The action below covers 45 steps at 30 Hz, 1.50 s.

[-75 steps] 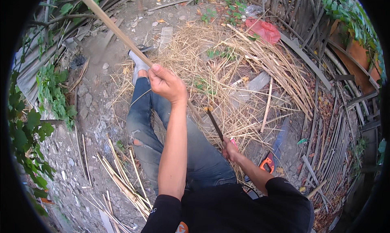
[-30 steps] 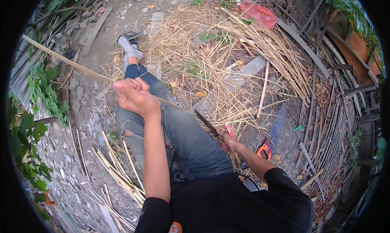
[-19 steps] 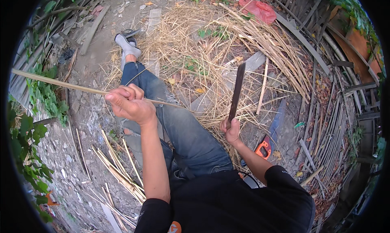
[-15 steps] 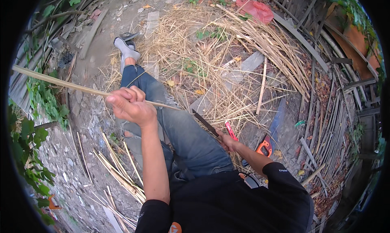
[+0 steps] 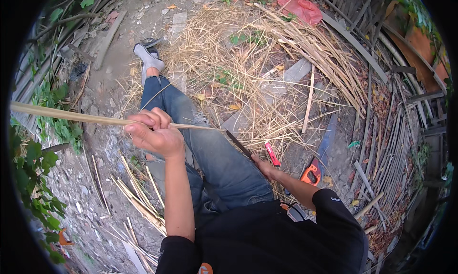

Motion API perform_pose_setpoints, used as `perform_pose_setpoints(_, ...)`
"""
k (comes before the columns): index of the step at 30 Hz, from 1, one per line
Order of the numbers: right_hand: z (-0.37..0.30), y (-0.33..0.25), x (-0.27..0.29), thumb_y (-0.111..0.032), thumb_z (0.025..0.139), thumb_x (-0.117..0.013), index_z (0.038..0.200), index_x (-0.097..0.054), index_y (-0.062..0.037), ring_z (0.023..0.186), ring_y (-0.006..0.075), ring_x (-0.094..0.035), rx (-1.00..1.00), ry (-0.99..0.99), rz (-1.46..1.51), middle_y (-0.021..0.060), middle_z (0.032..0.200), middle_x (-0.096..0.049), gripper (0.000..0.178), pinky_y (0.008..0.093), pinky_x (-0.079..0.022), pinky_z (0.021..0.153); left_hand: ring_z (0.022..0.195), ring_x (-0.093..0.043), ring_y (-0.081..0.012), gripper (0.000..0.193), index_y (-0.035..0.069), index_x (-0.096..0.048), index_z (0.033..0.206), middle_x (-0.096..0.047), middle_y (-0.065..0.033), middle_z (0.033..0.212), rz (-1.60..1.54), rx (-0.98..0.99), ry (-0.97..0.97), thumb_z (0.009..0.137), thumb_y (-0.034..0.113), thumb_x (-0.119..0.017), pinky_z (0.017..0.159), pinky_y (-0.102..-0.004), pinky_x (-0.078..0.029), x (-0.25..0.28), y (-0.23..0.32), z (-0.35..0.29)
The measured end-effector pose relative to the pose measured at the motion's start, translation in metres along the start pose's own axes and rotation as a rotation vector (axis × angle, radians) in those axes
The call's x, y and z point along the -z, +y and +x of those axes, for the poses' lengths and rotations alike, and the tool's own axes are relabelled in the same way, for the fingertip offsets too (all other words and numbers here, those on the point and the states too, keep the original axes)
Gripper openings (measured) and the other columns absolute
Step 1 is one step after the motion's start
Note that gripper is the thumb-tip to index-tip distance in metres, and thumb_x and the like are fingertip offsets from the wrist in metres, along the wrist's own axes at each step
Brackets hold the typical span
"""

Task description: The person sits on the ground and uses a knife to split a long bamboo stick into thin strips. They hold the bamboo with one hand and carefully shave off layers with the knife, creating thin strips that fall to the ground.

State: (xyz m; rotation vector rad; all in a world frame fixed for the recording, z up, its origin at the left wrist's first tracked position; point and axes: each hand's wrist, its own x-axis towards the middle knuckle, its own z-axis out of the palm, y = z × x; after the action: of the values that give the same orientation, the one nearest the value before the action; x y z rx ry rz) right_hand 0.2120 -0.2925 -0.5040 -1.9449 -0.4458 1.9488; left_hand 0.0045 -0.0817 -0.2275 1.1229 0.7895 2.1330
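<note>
A long pale split strip [image 5: 71,114], bamboo or cane by its look, runs from the left edge across my raised left hand [image 5: 156,134]. The fingers of that hand are closed around it above my thigh. Its thin right end meets the tip of a dark, narrow blade [image 5: 238,144]. My right hand [image 5: 265,168] is wrapped round the near end of this blade, beside my right thigh; the handle is hidden in the grip. Just right of it lies a red-and-white cutter [image 5: 272,153] on the ground.
A handsaw with an orange handle [image 5: 311,173] lies to the right. Pale shavings [image 5: 214,49] cover the ground ahead, with long strips [image 5: 329,68] heaped beyond. More split strips [image 5: 140,202] lie at my left. A red plastic bag [image 5: 303,10] rests far off; a leafy vine [image 5: 36,164] hangs left.
The strip's left end has dropped and the strip now lies flatter. Its right tip has shifted slightly right, to the blade's tip. My right hand has moved barely at all.
</note>
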Motion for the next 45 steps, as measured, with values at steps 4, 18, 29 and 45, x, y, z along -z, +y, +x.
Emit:
perform_pose_setpoints(4,0.0,-0.003,0.003,-0.06,0.099,-0.06,0.065,-0.046,-0.017,0.044,0.0096,-0.034,0.107,0.033,0.211,-0.0049,0.056,-0.041,0.057,0.0309,-0.026,0.042,0.044,-0.02,-0.0069,0.058,0.013,-0.037,0.076,-0.027,0.0021,0.058,-0.104,0.046,-0.033,0.108,0.061,-0.035,0.04,-0.0238,-0.017,0.023,0.01,-0.008)
perform_pose_setpoints(18,0.024,-0.124,-0.016,-0.022,0.08,-0.086,0.099,-0.074,0.0023,0.063,0.0091,-0.059,0.864,0.413,-0.012,0.0008,0.068,-0.063,0.033,0.028,-0.049,0.061,0.045,-0.021,-0.0086,0.052,0.014,-0.037,0.075,-0.029,0.0018,0.059,-0.403,0.023,-0.156,0.107,0.054,-0.044,0.044,-0.0257,-0.02,0.199,0.154,0.061)
perform_pose_setpoints(29,0.018,-0.159,-0.052,-0.023,0.079,-0.088,0.09,-0.073,0.0003,0.06,0.0114,-0.061,0.835,0.51,-0.118,0.0061,0.068,-0.069,0.029,0.0315,-0.05,0.06,0.046,-0.021,-0.0098,0.049,0.013,-0.037,0.075,-0.029,0.0018,0.061,-0.508,0.047,-0.067,0.105,0.049,-0.049,0.045,-0.0282,-0.022,0.27,0.156,0.043)
perform_pose_setpoints(45,0.056,-0.139,0.063,-0.009,0.087,-0.077,0.071,-0.05,-0.0078,0.063,0.0106,-0.055,0.846,0.731,0.139,0.0013,0.069,-0.06,0.032,0.0319,-0.046,0.061,0.047,-0.021,-0.0116,0.057,0.013,-0.033,0.073,-0.025,0.0016,0.06,-0.485,0.023,-0.057,0.106,0.059,-0.038,0.045,-0.0292,-0.021,0.357,0.203,0.041)
